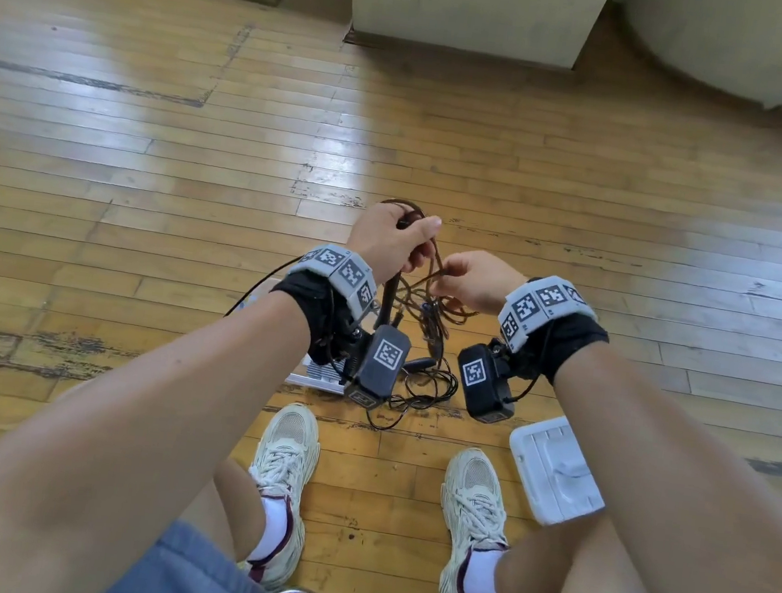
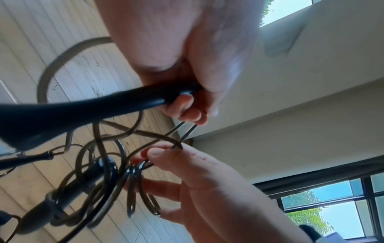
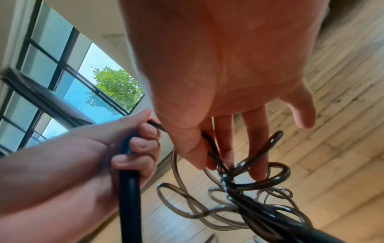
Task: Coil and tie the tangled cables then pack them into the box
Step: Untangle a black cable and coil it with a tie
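With left hand (image 1: 393,238) clenched round thick black cable (image 2: 83,108), right hand (image 1: 476,279) pinching thin cable loops (image 2: 133,189): tease loops apart gently, never yanking.

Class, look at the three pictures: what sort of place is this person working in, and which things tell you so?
Probably a large indoor room, such as a hall or studio. The clues: a worn wooden plank floor, a pale square pillar standing on it, and tall dark-framed windows showing trees outside.

Worn wooden plank floor (image 1: 146,200), loose black cable tangle (image 1: 422,392) laid on it, white plastic box (image 1: 555,466) beside, 2 shoes planted, pale cabinet base (image 1: 470,12) behind.
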Tool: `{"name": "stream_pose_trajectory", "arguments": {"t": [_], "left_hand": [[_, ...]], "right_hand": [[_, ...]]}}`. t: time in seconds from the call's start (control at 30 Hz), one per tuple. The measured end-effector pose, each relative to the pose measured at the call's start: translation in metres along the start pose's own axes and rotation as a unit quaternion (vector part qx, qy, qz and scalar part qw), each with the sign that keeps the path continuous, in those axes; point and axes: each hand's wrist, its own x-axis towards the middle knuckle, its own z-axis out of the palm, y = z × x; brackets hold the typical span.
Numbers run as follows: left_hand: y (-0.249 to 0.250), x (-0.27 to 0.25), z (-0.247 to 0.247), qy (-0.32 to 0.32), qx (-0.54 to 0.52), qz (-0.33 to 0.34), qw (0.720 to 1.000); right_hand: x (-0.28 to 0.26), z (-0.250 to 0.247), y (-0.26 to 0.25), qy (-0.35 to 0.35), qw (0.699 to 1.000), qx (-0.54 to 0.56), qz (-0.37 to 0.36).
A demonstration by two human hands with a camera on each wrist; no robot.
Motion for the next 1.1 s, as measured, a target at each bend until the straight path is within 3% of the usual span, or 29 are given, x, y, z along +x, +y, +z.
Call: {"name": "stream_pose_trajectory", "arguments": {"t": [0.13,0.23,0.33,0.5,0.7,0.8,0.9,0.97,1.1], "left_hand": [[-0.007,0.006,-0.004,0.072,0.008,-0.023,0.997],[-0.011,0.011,-0.011,0.132,0.020,-0.049,0.990],[-0.013,0.013,-0.014,0.154,-0.016,-0.075,0.985],[-0.009,0.010,-0.013,0.050,-0.202,-0.150,0.966],[-0.017,0.012,-0.010,-0.016,-0.062,-0.141,0.988],[-0.015,0.011,-0.006,-0.002,-0.030,-0.111,0.993],[-0.012,0.011,-0.006,0.007,0.012,-0.108,0.994],[-0.013,0.012,-0.006,0.001,0.036,-0.102,0.994],[-0.015,0.007,-0.003,-0.013,0.036,-0.083,0.996]], "right_hand": [[-0.001,-0.009,0.004,0.084,0.994,-0.075,-0.005],[-0.001,-0.013,0.009,0.149,0.988,0.020,-0.025],[-0.004,-0.014,0.009,0.152,0.978,0.132,-0.059],[-0.003,-0.009,0.010,0.176,0.976,0.095,-0.087],[-0.008,-0.004,0.007,0.201,0.963,0.031,-0.175],[-0.010,-0.007,0.001,0.151,0.970,0.020,-0.189],[-0.009,-0.010,-0.002,0.071,0.990,0.031,-0.116],[-0.006,-0.009,0.000,0.060,0.994,0.048,-0.081],[-0.004,-0.014,0.001,0.019,0.998,0.004,-0.066]]}}
